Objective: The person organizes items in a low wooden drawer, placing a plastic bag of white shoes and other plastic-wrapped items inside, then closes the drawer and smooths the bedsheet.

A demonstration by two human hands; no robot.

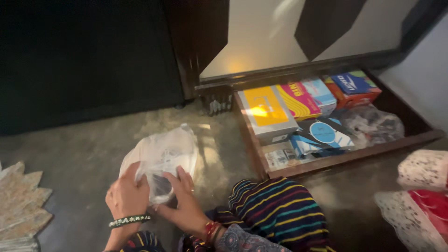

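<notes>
Down on the grey floor (84,154) sits a pulled-out wooden drawer (354,154), packed with boxes: a big yellow box (267,109) at its left end, a pink-and-yellow striped box (298,99) beside it, an orange-and-blue box (353,87) at the far corner, a blue-and-white box (322,134) nearer us. Left of the drawer, a clear plastic bag (161,156) with something dark inside lies on the floor. Left hand (127,195) pinches its edge; right hand (185,199) is closed on its lower part.
</notes>
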